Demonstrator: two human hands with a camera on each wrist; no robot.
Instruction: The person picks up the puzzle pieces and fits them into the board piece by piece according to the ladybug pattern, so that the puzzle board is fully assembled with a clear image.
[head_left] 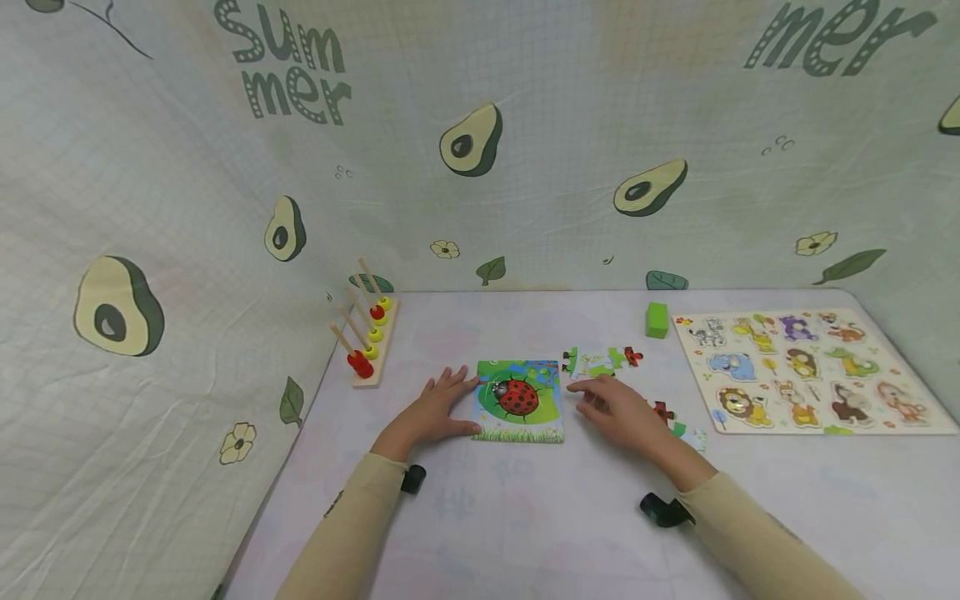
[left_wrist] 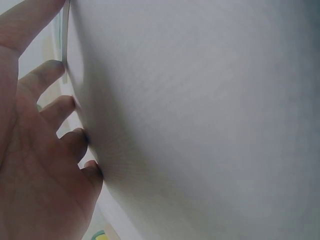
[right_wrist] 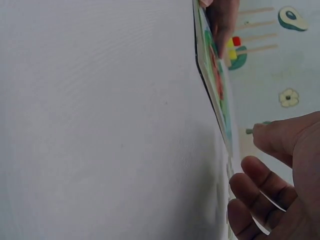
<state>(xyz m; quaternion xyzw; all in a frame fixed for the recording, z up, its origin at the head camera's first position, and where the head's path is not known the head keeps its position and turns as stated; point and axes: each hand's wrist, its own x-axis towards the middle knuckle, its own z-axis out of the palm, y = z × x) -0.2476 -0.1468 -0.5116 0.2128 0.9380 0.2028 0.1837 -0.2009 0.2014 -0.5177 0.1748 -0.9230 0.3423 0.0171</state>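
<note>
Puzzle (head_left: pixel 517 417) flat on table (head_left: pixel 487 525). L hand (head_left: pixel 435 411) spread, fingers at its L edge; R hand (head_left: pixel 618 412) relaxed, holding nothing, nr R edge. Prob. best: brace w/ L, square edges gently w/ R.

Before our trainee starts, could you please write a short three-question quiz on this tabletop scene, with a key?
1. Short answer: Which creature is pictured on the square board?
2. True or false: The left hand is touching the square board.
3. Multiple choice: Seen from the person's side, where do the loose puzzle pieces lie?
A. To the left of the square board
B. To the right of the square board
C. Under the left hand

Key:
1. A red ladybird with black spots.
2. True; it meets the board's left edge.
3. B.
</note>
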